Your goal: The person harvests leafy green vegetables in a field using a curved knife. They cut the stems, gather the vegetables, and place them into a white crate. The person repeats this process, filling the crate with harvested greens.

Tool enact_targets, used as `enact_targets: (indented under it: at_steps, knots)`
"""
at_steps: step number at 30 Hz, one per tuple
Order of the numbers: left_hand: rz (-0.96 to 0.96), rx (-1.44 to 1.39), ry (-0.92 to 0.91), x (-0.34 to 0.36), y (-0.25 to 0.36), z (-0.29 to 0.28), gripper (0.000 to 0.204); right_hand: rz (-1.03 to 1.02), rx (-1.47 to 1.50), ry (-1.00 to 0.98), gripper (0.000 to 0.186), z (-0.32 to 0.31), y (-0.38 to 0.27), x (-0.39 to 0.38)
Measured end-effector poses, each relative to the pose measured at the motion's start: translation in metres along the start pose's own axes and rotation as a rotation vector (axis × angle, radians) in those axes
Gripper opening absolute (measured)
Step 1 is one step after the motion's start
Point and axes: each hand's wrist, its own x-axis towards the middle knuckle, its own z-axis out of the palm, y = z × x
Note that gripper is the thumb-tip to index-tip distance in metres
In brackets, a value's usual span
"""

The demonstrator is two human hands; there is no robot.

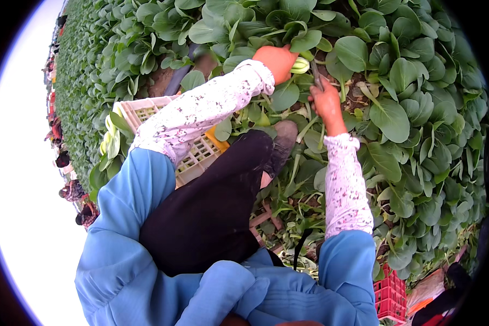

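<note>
Leafy green vegetable head with a pale, ribbed stalk base (pixel 300 66): at 1 o'clock from frame centre, among standing broad-leaved green plants (pixel 402 117). Left grip (pixel 277 62), between 12 and 1 o'clock, is closed around it, pale base poking out on the 3 o'clock side; fingertips mostly hidden by leaves. Right grip (pixel 327 103), 2 o'clock, is closed round a thin grey metal blade tool (pixel 317 75), handle mostly covered. Blade lies just beside the base, at its 4 o'clock; can't tell if touching.

Risks, my judgement: blade so near the left grip could nick a finger if it skids off the smooth stalk, worse with fingertips out of sight. Hard squeeze could bruise or snap stalks. Loose hold could drop the head among the leaves. Crowded foliage could put the blade into a neighbouring plant. Grey-brown shoe (pixel 284 136), 2 o'clock, could crush leaves around it if weight shifts. Off-white slatted plastic crate (pixel 189 175), 10 o'clock, sits under the left forearm; a swung elbow or leg could knock it.
</note>
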Motion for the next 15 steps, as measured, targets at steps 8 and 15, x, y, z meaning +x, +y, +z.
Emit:
enact_targets:
  at_steps: [8,15]
  knots:
    - [0.087,-0.234,0.123,-0.047,0.012,-0.004,0.098,-0.036,0.470,0.147,0.036,-0.006,0.004,-0.048]
    - [0.244,-0.314,0.073,-0.093,0.057,-0.028,0.103,-0.159,0.992,0.077,0.034,-0.031,-0.004,-0.057]
